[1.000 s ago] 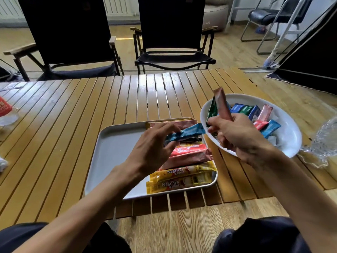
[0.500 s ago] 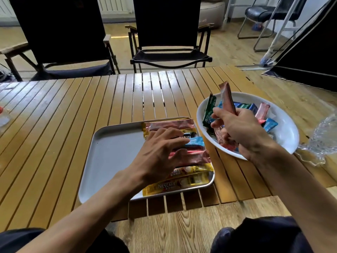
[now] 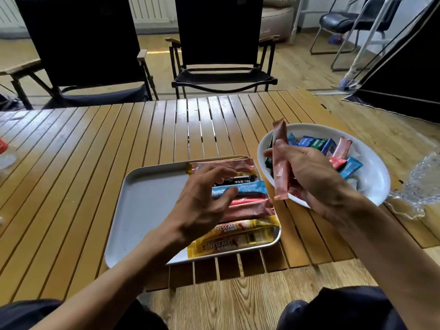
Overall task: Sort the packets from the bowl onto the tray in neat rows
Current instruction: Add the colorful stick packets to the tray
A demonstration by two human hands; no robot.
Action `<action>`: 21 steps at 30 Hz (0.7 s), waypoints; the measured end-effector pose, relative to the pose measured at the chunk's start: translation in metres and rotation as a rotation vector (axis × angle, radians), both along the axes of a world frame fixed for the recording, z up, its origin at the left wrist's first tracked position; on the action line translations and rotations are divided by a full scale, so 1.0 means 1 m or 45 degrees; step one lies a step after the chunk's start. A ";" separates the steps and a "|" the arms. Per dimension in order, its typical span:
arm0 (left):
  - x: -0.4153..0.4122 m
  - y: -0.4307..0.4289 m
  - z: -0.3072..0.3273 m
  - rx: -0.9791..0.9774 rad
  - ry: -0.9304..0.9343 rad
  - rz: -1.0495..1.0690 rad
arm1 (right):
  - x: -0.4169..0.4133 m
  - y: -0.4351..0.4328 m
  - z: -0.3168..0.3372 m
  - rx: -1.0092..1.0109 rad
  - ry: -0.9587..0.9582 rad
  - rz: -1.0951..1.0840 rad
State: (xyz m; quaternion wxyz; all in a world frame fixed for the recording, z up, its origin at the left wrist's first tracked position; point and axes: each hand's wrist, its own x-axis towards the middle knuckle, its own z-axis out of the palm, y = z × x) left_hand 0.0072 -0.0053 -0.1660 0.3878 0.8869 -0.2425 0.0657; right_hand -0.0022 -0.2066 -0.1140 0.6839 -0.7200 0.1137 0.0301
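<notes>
A grey tray (image 3: 147, 206) lies on the slatted table with several stick packets stacked in a row along its right side, among them a blue packet (image 3: 250, 188) and two yellow Nescafe packets (image 3: 240, 241). My left hand (image 3: 204, 203) hovers over that row, its fingers spread and loosely bent, the fingertips at the blue packet. Above the gap between tray and bowl, my right hand (image 3: 312, 172) grips a pink-brown stick packet (image 3: 279, 163) upright. The white bowl (image 3: 373, 182) to the right holds several blue, green and pink packets.
Two black folding chairs (image 3: 221, 44) stand behind the table. A crumpled clear plastic wrap (image 3: 421, 184) lies right of the bowl. A clear bottle with a red label (image 3: 4, 153) sits at the left table edge. The tray's left half is bare.
My left hand laid the blue packet into the tray's row and let it go. My right hand dropped the green packet and carried the pink-brown one from the bowl toward the tray.
</notes>
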 end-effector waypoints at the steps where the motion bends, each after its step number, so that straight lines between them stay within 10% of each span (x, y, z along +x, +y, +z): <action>1: -0.001 0.001 0.003 -0.063 0.074 0.010 | 0.000 0.000 0.000 0.062 0.005 0.023; 7: -0.010 0.000 0.021 -0.511 0.631 -0.019 | 0.000 0.010 -0.004 0.349 0.034 0.112; 21: 0.008 0.010 0.030 -0.800 0.726 0.307 | 0.004 0.010 -0.012 0.066 -0.073 0.013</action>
